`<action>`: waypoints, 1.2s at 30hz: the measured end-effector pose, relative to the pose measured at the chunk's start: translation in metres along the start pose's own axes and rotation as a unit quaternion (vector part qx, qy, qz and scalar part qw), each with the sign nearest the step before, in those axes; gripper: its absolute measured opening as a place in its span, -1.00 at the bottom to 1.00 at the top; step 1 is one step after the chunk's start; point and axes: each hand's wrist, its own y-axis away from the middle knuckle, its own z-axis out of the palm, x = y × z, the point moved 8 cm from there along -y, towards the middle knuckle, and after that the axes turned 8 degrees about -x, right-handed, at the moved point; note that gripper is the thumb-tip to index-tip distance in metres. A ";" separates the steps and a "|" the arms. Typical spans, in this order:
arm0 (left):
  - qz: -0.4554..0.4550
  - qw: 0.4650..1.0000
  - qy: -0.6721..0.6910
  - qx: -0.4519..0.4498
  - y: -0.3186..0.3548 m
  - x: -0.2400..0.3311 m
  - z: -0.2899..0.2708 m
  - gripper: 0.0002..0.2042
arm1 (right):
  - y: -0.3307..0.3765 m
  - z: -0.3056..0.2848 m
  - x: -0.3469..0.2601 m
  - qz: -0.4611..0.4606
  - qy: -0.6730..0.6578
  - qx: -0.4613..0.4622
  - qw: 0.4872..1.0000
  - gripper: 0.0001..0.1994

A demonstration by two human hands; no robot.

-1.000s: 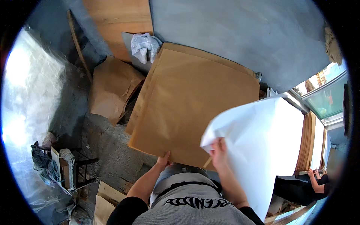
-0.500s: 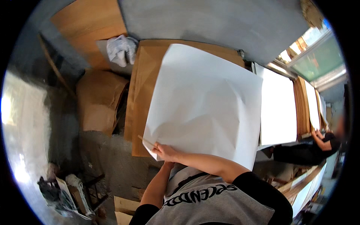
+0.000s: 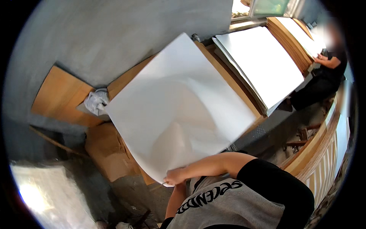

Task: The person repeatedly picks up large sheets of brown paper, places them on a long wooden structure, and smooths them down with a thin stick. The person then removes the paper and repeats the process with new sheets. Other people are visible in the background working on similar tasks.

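A large white sheet point(image 3: 183, 110) lies spread before me, its near corner buckled and raised by my hands. My right hand point(image 3: 175, 176) is closed at that corner, my forearm crossing in front of my body. A thin wooden stick point(image 3: 164, 184) shows only as a short end beside its fingers; the half-second-old view shows it more plainly in this hand. My left hand point(image 3: 180, 187) is just below the right one, by the sheet's edge. Its fingers are hidden behind my right hand and wrist.
Brown boards point(image 3: 225, 78) lie under the sheet. To the right stands a stack of white sheets point(image 3: 267, 63), with a co-worker point(image 3: 324, 72) beyond it handling another pile. At left are a brown cardboard piece point(image 3: 108, 152), a grey cloth point(image 3: 96, 101) and a leaning wooden board point(image 3: 63, 95).
My view has turned toward the right, so the sheet appears rotated, with its held corner nearest me. My right hand stays closed at that corner; less of the stick shows now.
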 end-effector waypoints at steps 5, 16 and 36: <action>0.005 1.000 0.003 0.000 -0.006 0.001 0.004 -0.83 | 0.055 -0.051 0.029 0.100 -0.164 -0.008 0.981 -0.76; -0.039 0.998 -0.034 0.020 -0.005 -0.001 0.008 -0.67 | 0.349 -0.066 0.253 0.210 -0.611 0.619 0.446 -0.79; -0.073 0.993 0.047 0.083 0.030 0.005 0.011 -0.68 | 0.387 -0.144 0.340 0.290 -0.533 0.620 0.497 -0.83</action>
